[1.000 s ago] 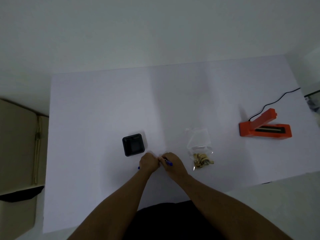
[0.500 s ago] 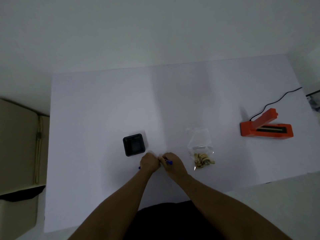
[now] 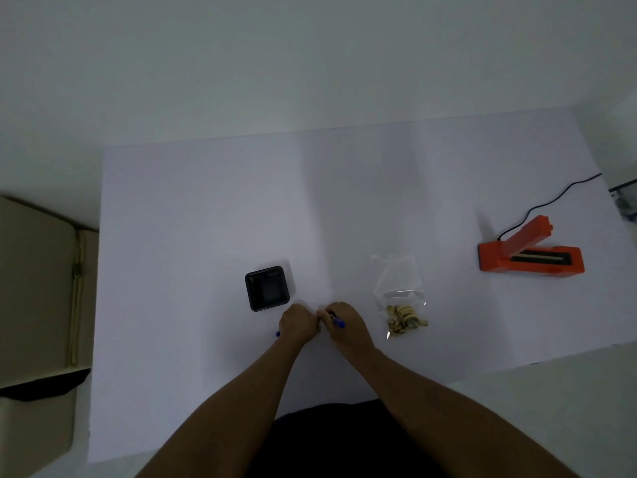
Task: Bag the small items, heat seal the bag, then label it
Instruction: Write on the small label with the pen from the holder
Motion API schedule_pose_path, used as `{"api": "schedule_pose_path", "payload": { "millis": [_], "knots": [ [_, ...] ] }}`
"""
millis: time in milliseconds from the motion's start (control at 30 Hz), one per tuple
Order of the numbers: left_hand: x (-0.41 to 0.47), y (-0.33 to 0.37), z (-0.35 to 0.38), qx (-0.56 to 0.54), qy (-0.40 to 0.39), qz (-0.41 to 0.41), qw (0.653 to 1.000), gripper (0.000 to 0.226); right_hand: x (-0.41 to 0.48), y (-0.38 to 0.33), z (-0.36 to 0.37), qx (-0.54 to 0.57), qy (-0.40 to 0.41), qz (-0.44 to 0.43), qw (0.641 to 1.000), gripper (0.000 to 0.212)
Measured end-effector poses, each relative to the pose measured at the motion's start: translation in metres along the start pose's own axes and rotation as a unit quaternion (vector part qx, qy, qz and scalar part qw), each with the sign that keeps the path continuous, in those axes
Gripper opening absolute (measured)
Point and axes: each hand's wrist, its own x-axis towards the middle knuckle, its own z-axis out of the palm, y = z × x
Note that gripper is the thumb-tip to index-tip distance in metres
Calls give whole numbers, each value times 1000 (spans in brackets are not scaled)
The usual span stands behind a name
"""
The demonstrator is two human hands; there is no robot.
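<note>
**Right hand** (image 3: 346,326): just in front of the black tray (image 3: 267,292), to its right. Fingers curled round a blue pen (image 3: 339,323), tip end toward the left hand.

**Left hand** (image 3: 299,322): directly in front of the tray, knuckles touching the right hand. Fingers curled. What they hold is hidden, so I cannot tell. A blue speck (image 3: 277,334) at its outer edge may be a pen cap.

**Bag** (image 3: 400,291): clear plastic, lying flat on the counter (image 3: 206,201), right of the tray and past both hands. The small items (image 3: 405,320) are bunched in its near end.

**Heat sealer** (image 3: 531,260): orange, arm raised, far right of the tray, with its cord (image 3: 551,201) trailing off the far edge.

**Step in hand**: judged to be labelling. Bagging looks done, but whether the bag's mouth is sealed cannot be read.

**Next move calls for**: a label, none plainly visible, written on or pressed flat on the bag's empty upper half, clear of the lumpy contents, with the bag held steady.
</note>
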Motion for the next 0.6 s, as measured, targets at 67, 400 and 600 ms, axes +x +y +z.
{"api": "schedule_pose_path", "payload": {
  "millis": [67, 400, 600],
  "knots": [
    [-1, 0, 0, -12, 3, 0, 1000, 27, -1, 0, -2, 3, 4, 3, 1000, 27],
    [-3, 1, -1, -8, -2, -4, 1000, 23, -5, 0, -5, -32, -7, -29, 999, 19],
    [-2, 0, 0, -23, 4, -2, 1000, 29, -9, -2, -8, -56, 28, -53, 997, 16]
  ]
}}
